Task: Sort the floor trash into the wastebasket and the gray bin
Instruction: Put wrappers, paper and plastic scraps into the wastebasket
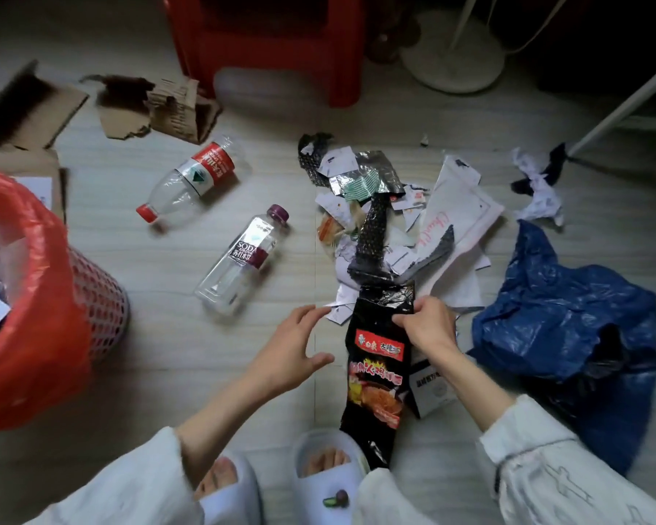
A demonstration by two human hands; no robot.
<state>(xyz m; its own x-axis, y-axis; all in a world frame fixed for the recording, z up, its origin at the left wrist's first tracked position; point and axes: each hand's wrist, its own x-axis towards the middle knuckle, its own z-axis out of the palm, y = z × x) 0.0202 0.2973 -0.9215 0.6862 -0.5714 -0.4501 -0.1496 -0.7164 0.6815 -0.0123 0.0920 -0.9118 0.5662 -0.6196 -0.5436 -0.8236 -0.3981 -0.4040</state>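
Floor trash, loose lot, scattered across pale plank floor [160,335].

Item 1: black noodle wrapper [377,373], red and orange print, near the floor's lower edge at centre. Right hand [428,327] pinches its upper right edge, fingers curled on the foil. Left hand [292,350] hovers just beside the wrapper's left side, fingers spread and relaxed, holding nothing.

Item 2: heap of torn paper and black foil scraps [391,221], directly beyond the wrapper, touching its top end.

Item 3: clear soda bottle [243,259], purple cap, lying on its side left of the heap.

Item 4: clear water bottle [194,180], red cap and label, lying on its side farther left and back.

Item 5: torn cardboard pieces [156,108], toward the floor's far left.

Item 6: crumpled white paper [538,191], at the right.

Item 7: blue plastic bag [569,335], slumped at the right edge, near the right hand.

Receptacle: mesh wastebasket [103,308] with red liner bag [27,297], at the left edge, paper visible inside.

Surroundings: red plastic stool [273,47] at the far edge; white slippers [326,475] at the near edge.
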